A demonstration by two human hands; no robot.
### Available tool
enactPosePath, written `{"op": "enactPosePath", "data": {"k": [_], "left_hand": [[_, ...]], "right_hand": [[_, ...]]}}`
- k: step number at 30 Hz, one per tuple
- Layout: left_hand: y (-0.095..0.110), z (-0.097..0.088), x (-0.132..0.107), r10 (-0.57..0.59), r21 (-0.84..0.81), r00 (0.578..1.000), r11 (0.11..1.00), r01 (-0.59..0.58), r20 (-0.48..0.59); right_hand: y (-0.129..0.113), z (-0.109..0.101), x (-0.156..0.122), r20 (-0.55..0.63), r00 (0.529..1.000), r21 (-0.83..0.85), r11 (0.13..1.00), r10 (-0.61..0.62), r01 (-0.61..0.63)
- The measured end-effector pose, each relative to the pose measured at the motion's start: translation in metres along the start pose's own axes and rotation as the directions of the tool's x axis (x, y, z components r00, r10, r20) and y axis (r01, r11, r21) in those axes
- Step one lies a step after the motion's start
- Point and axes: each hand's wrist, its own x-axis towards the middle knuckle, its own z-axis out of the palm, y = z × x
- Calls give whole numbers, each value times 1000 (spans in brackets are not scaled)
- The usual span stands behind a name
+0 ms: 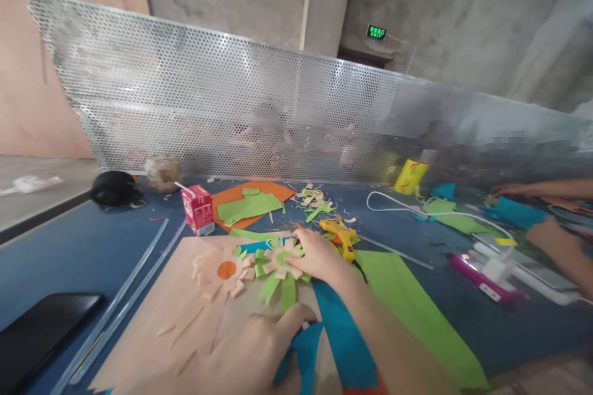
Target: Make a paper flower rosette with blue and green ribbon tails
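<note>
My right hand [319, 256] reaches in from the right and is closed on the edge of a green-and-peach felt flower [278, 259], its thumb near the flower's green centre. Low in front, my left hand [264, 339] is curled around a piece of blue felt [303, 352], with some fingers hidden. A peach felt flower with an orange centre [227, 270] lies left of the green one, on a peach felt sheet [152, 308]. Just beyond my right hand rests a yellow glue gun [343, 237].
A green felt sheet [412, 308] lies at right, near a purple power strip [486, 281]. Scraps [315, 200], a red drink carton [198, 210] and a jar [163, 173] stand or lie farther back. Glue sticks [125, 287] and a phone [41, 333] are left. Another person's hand [551, 234] works at far right.
</note>
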Motion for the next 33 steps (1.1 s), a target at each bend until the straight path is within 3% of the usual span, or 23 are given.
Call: {"op": "enactPosePath", "data": {"k": [2, 7, 13, 17, 21, 27, 33], "left_hand": [[0, 8, -2, -42, 2, 997, 999, 42, -63], [-5, 24, -1, -81, -29, 995, 996, 80, -63], [-12, 21, 1, -58, 13, 998, 998, 58, -39], [-11, 16, 0, -57, -28, 998, 998, 57, -9], [-8, 16, -3, -13, -169, 998, 985, 25, 68], [-10, 23, -5, -17, -324, 993, 945, 53, 113], [-10, 29, -3, 39, -500, 992, 866, 28, 123]], "right_hand": [[-1, 1, 0, -4, 1000, -32, 999, 0, 0], [-2, 7, 3, -45, 998, -108, 993, -45, 40], [-10, 11, 5, -102, 988, -75, 992, -113, 106], [-11, 3, 6, -149, 983, 77, 990, -110, 122], [0, -7, 8, -248, 966, 289, 947, -68, 141], [9, -13, 8, -321, 947, 564, 806, 12, 180], [-7, -11, 19, -308, 951, 700, 679, 8, 221]]}}
